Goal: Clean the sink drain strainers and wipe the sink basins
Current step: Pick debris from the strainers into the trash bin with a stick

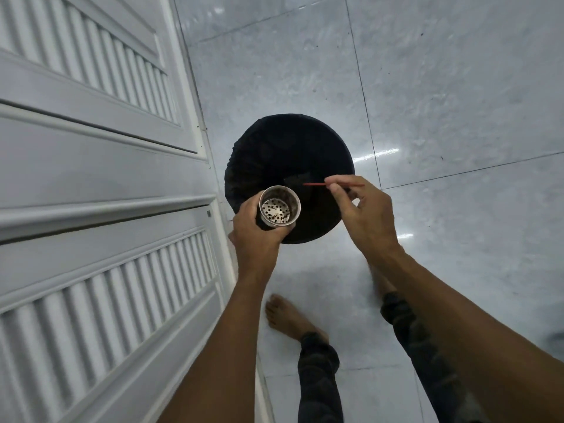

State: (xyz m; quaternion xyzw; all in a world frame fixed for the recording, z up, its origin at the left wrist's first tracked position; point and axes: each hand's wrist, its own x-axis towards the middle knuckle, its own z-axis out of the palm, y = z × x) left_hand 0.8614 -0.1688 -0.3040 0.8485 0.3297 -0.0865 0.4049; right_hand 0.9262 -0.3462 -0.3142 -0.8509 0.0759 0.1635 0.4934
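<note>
Right, from the head camera we're looking straight down at a round bin [274,148] lined with a black bag, standing on the pale glossy tiled floor [457,102] just beside the foot of a white louvred door [91,148] that fills the left side. The left hand [259,236] is wrapped round a metal drain strainer [279,209], fingers curled about its wall from below, and it holds the cup with its mouth up, over the near left rim of the bin. You can see right into it: a perforated bottom, dark holes against bright metal, and a brownish film on the inner wall. Over on the other side, the right hand [363,212] pinches a thin red stick [314,184] between thumb and forefinger, the other fingers tucked in loosely. The stick lies about level above the bin's mouth, its free tip aimed towards the strainer but apart from it, with a clear gap between the two. Down at the near edge of the floor, one bare foot [287,315] shows below dark trousers [317,377], planted close to the door's bottom edge.
</note>
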